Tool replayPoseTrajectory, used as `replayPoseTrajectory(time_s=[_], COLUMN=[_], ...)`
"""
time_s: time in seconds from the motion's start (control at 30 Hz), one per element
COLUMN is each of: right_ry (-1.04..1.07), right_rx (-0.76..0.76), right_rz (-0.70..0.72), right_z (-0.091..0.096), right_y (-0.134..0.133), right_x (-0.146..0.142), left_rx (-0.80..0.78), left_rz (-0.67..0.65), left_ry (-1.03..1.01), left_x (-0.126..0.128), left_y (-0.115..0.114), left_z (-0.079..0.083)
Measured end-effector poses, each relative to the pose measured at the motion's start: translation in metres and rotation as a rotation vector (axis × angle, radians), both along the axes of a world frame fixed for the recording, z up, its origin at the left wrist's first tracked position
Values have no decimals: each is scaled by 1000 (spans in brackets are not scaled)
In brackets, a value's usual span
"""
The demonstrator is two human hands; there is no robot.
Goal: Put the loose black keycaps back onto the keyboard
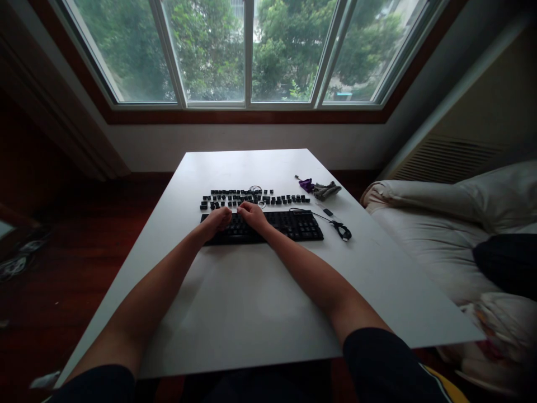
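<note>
A black keyboard [293, 225] lies across the middle of the white table [251, 302]. Both my hands rest on its left half. My left hand [217, 218] is curled into a loose fist over the keys; what its fingers hold, if anything, is hidden. My right hand [252, 215] sits just beside it, fingers bent down and pressed onto the keyboard. Beyond the keyboard, several loose black keycaps [251, 198] lie in rows on the table. A wire keycap puller [255, 189] seems to lie among them.
The keyboard's black cable and plug [342, 229] trail off to the right. A purple item and a grey cloth [321, 189] lie at the far right of the table. A bed with white bedding [440, 235] stands close on the right. Windows [247, 50] face the table.
</note>
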State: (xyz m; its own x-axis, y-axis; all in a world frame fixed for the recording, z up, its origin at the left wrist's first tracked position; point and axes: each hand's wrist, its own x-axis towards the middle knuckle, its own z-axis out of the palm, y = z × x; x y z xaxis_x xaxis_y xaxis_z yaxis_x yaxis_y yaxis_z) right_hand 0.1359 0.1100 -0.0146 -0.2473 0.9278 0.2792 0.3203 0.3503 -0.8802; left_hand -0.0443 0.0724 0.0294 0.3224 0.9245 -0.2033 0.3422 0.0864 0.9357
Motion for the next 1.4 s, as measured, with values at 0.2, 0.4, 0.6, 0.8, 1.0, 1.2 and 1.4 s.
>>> replayPoseTrajectory(time_s=[0.2,0.4,0.6,0.8,1.0,1.2,1.4], right_ry=[4,4,19,24,24,-1,-368], right_rx=[17,3,0,-17,-18,-87,-46], right_rz=[-2,1,8,11,9,83,146], right_z=[1,2,-1,1,2,9,24], right_y=[0,-2,0,-1,-2,5,12], right_x=[0,-2,-3,-3,-3,5,26], left_rx=[78,474,389,379,423,480,468], left_rz=[17,-70,-262,-307,-265,-219,-232], left_ry=[-54,329,664,678,714,788,828], left_x=[1,-35,-57,-61,-57,-51,-53], left_y=[-1,9,11,13,13,13,14], left_z=[3,18,12,9,6,-2,-3])
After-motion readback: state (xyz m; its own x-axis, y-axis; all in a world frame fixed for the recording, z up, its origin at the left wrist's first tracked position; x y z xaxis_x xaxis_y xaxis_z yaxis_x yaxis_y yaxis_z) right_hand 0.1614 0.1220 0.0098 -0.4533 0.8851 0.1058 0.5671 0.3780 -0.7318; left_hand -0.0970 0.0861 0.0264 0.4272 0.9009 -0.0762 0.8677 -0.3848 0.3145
